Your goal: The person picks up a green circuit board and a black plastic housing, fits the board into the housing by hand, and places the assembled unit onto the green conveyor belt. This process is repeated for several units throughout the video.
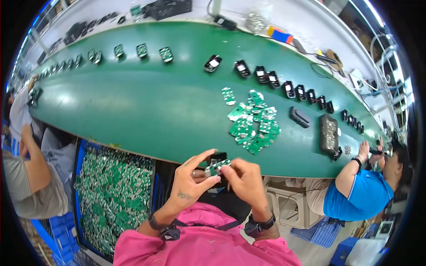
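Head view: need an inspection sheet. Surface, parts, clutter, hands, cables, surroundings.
Surface: long, smooth-looking green table.
Job's things: small rectangular green circuit board against a black boxy housing, both in hand; loose pile of flat green circuit boards; row of open black boxy housings.
Clutter: dark rectangular tray of small metallic parts; loose curved black piece.
Hands: left hand and right hand both grip the board.
Cables: looped white cable, upper right.
Surroundings: blue-rimmed rectangular crate full of boards; co-workers either side.
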Demonstrator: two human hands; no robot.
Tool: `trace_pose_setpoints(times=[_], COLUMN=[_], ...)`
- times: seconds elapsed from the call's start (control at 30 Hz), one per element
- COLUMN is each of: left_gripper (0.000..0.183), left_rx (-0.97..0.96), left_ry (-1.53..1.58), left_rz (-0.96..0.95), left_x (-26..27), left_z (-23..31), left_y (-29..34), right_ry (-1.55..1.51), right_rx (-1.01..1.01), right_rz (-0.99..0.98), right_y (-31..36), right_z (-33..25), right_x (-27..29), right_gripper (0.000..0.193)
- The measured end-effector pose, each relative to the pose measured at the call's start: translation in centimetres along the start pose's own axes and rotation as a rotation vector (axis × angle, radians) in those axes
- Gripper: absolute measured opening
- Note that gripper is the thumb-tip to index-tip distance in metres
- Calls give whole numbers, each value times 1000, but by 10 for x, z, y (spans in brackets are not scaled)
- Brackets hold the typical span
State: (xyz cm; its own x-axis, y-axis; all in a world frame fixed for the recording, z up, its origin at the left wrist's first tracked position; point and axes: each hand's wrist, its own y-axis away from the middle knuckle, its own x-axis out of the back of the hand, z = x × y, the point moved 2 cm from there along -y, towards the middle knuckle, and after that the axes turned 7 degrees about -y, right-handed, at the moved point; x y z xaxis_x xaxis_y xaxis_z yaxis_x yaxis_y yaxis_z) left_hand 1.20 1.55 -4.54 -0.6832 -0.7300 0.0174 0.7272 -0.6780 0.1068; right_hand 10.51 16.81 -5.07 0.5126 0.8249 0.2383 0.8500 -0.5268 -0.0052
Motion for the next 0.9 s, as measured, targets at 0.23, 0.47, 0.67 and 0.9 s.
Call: trace_pose_setpoints(times=[0.23,0.47,0.67,0.9], left_gripper=[66,57,57,45], left_rx=[-144,-165,-271,-583], left_ry=[-386,-267,-254,-492], left_rz=[-44,-96,-168,-35], left_x=[-7,-15,-25,-29], left_z=[-1,-16,-20,-13], left_y=[-7,-6,-7,-3], right_ry=[63,-217,-372,-138], right_rx=[228,226,42,14], right_rz=[250,116,29,-32], right_y=[29,35,34,39], right_z=[-16,3,-13,-27], right_x=[-5,-12,12,14], right_gripper=[17,12,15,18])
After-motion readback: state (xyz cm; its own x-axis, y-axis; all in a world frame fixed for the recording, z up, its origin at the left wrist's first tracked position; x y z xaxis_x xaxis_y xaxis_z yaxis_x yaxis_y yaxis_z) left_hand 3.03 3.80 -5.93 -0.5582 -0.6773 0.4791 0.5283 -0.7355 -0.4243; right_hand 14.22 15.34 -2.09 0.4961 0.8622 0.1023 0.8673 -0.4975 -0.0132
